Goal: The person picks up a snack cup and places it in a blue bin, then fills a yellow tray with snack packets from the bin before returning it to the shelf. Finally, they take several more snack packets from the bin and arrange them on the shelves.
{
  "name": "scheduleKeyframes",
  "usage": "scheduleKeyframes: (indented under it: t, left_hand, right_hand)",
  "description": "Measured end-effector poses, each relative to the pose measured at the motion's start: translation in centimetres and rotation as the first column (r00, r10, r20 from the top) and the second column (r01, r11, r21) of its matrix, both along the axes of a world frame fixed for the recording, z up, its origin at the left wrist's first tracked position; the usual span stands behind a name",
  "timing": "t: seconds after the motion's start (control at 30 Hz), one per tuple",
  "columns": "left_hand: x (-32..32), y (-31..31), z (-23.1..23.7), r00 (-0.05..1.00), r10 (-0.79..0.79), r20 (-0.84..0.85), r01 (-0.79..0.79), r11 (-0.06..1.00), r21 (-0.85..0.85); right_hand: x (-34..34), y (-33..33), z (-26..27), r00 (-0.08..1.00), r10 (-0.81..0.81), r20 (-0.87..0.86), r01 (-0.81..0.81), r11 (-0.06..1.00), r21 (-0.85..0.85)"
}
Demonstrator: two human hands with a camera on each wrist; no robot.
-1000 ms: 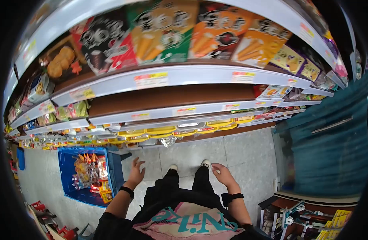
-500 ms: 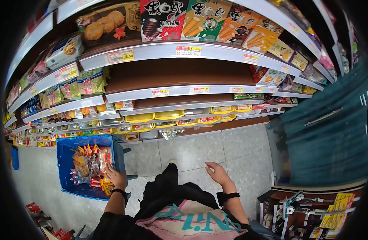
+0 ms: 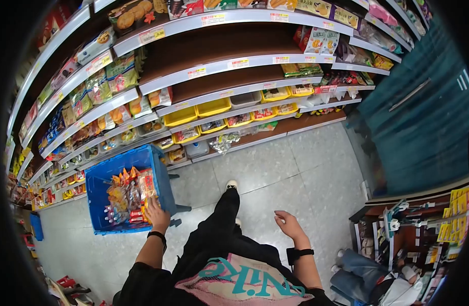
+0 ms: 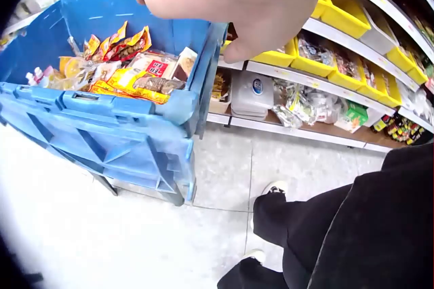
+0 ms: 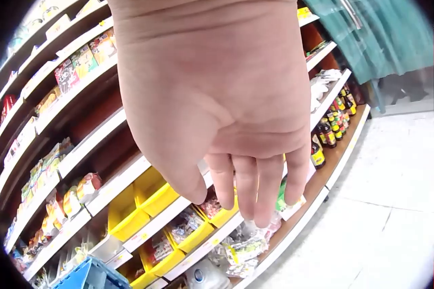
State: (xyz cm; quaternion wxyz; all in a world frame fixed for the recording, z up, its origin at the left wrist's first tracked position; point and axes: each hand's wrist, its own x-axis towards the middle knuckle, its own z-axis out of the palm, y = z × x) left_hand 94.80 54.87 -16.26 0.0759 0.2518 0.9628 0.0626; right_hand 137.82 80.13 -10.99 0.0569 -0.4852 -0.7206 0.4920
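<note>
My left hand [image 3: 157, 215] is over the right side of a blue plastic crate [image 3: 165, 176], its fingers relaxed and reaching over the rim. In the left wrist view the hand [image 4: 237, 1] overlaps the crate's rim, with the thumb on the outer side. Inside the crate lie several snack packets [image 4: 129, 86] in orange, yellow and clear wrapping. My right hand [image 3: 290, 224] hangs in the air over the floor, holding nothing; in the right wrist view its palm [image 5: 217, 99] shows, fingers loosely extended.
Long shelves [image 3: 209, 71] of packaged snacks curve across the front, with yellow bins [image 3: 214, 106] on the lower levels. At the right hangs a teal curtain [image 3: 408, 122]. Dark legs [image 3: 181, 207] stick out beneath the crate. Another person [image 3: 367, 280] is at the lower right beside a rack.
My left hand has moved left from above the floor to the crate's side. The view has tilted down and turned, bringing lower shelves and another person into sight. The right hand stays free.
</note>
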Motion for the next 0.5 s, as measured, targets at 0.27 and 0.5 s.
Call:
scheduleKeyframes:
  t: [0.27,0.5]
  left_hand:
    - [0.3,-6.5,0.3,0.999,-0.027,-0.018,0.027,1.000,0.002]
    - [-2.0,-12.3,-0.3,0.975,-0.020,0.220,0.043,0.994,-0.100]
  right_hand:
    - [-1.3,-3.7,-0.1,0.999,0.047,-0.023,-0.046,0.998,0.033]
    - [-6.9,-4.6,0.6,0.988,0.136,-0.070,-0.129,0.987,0.094]
